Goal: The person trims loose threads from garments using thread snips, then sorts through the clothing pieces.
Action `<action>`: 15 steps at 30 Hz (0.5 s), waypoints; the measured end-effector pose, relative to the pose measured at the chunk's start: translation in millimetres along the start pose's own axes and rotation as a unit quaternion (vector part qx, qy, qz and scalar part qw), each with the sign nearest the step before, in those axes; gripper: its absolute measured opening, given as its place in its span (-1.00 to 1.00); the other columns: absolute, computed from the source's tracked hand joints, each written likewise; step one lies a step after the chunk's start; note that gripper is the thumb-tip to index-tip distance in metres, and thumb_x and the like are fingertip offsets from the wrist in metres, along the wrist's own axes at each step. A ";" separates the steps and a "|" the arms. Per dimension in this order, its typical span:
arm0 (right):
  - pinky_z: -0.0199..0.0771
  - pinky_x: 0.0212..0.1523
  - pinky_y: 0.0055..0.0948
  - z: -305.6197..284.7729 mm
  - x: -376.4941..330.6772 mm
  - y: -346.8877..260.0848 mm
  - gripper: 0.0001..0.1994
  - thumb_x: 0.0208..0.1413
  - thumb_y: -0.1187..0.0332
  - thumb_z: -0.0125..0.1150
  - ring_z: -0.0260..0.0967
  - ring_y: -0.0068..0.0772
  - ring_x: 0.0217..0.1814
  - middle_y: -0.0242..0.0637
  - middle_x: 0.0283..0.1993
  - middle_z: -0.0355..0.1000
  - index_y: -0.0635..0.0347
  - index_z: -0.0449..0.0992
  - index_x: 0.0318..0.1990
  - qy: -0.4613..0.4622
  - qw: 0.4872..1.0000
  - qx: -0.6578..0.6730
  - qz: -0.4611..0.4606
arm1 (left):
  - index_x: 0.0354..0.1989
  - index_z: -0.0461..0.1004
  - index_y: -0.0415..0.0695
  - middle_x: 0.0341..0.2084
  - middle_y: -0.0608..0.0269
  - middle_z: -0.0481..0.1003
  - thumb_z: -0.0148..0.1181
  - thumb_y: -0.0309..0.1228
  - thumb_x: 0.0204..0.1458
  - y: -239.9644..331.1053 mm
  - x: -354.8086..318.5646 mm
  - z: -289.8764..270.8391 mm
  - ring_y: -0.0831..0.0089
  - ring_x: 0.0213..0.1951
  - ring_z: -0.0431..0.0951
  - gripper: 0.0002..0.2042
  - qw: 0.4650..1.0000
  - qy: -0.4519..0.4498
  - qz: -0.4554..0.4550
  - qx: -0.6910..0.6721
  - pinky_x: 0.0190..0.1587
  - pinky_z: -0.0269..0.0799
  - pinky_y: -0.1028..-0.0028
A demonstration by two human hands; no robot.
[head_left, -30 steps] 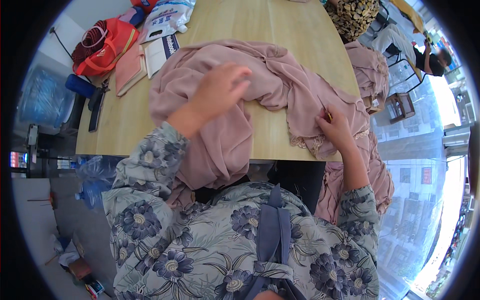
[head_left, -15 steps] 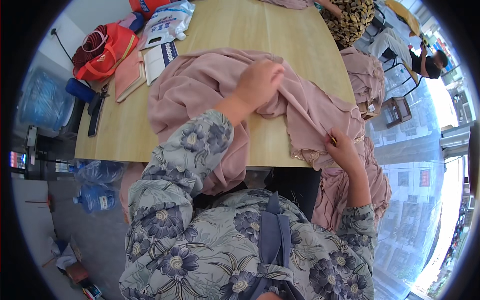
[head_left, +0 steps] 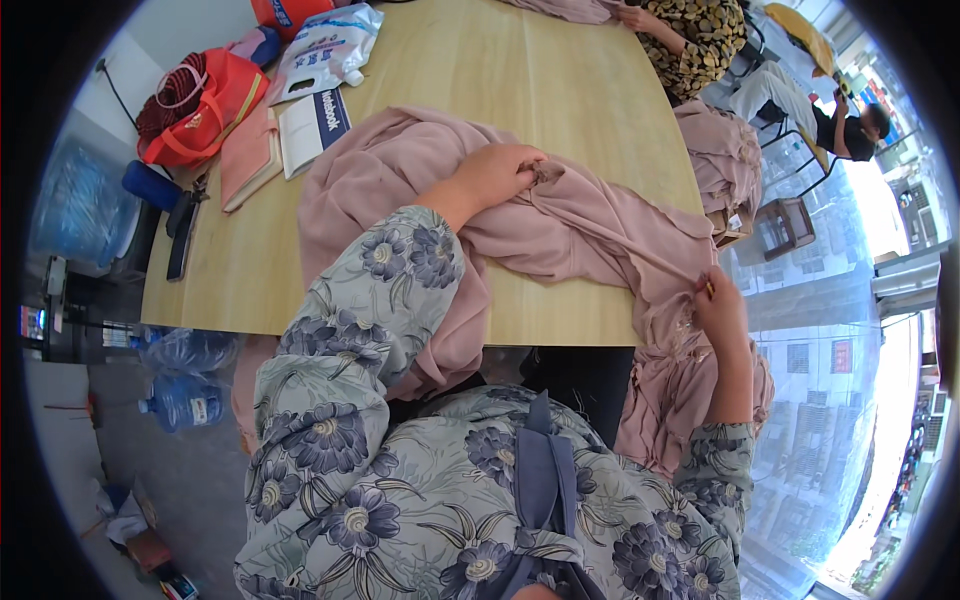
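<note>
Dusty-pink, soft and much creased, the cloth [head_left: 560, 225] lies heaped across the near half of the wooden table [head_left: 500, 90] and spills over the near edge, one fold hanging toward the lap, another trailing off the table's right corner. The left hand [head_left: 497, 172] rests on the heap near its middle, fingers curled shut around a small gathered bunch of the fabric. The right hand [head_left: 716, 305] is at the table's right corner, its fingertips pinched on the cloth's edge (how much they grip is hard to make out, since the folds cover part of the fingers). Both floral sleeves come up from the lower edge and hide the table edge beneath them. At the far left of the table sit a red bag [head_left: 200, 105], a pink notebook [head_left: 247, 155] and a white plastic bag [head_left: 325, 50], the last partly cut off at the top. Another person's patterned sleeve [head_left: 700, 30] shows at the far side, with more pink fabric [head_left: 722, 155] piled beside the table's right edge.
</note>
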State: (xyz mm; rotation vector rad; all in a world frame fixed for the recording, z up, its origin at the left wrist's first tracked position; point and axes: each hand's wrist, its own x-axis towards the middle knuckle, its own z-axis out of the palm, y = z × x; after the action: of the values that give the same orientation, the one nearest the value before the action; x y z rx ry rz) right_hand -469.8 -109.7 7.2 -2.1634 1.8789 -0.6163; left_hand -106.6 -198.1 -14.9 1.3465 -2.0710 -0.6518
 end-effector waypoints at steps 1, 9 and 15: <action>0.29 -0.23 -0.12 -5.9 7.1 3.5 -0.89 -0.10 0.43 -0.02 0.32 0.08 -0.24 -0.04 -0.33 0.39 0.19 0.37 -0.37 0.011 0.999 -0.036 0.026 | -0.19 0.46 -0.09 -0.38 0.10 0.51 0.06 -0.43 -0.11 3.7 -5.3 -2.9 0.18 -0.31 0.49 -0.74 1.000 -0.002 0.000 -0.002 -0.24 0.39 0.32; 0.36 -0.26 -0.28 9.5 36.9 -23.7 -0.81 -0.03 0.44 0.04 0.37 -0.14 -0.27 -0.16 -0.27 0.39 0.20 0.40 -0.22 0.149 0.985 0.014 -0.088 | -0.24 0.49 -0.24 -0.59 0.51 0.41 0.10 -0.43 0.01 50.0 -60.3 -14.5 0.79 -0.51 0.28 -0.81 0.923 0.050 -0.126 -0.360 -0.48 0.22 0.68; 0.34 -0.38 -0.56 43.9 14.1 -154.4 -0.75 -0.06 0.38 0.23 0.30 -0.56 -0.39 -0.31 -0.38 0.39 0.25 0.45 -0.20 0.033 0.914 0.397 -0.077 | -0.25 0.50 -0.24 -0.61 0.50 0.41 0.12 -0.41 0.00 61.0 -66.9 -13.9 0.76 -0.54 0.30 -0.81 0.954 0.051 -0.135 -0.262 -0.49 0.25 0.66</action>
State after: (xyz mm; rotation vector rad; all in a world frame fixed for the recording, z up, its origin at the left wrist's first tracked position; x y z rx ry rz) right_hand -311.2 -102.9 35.5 -1.7375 1.1569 -1.2336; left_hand -114.4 -114.8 22.4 1.3144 -1.4903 -1.1299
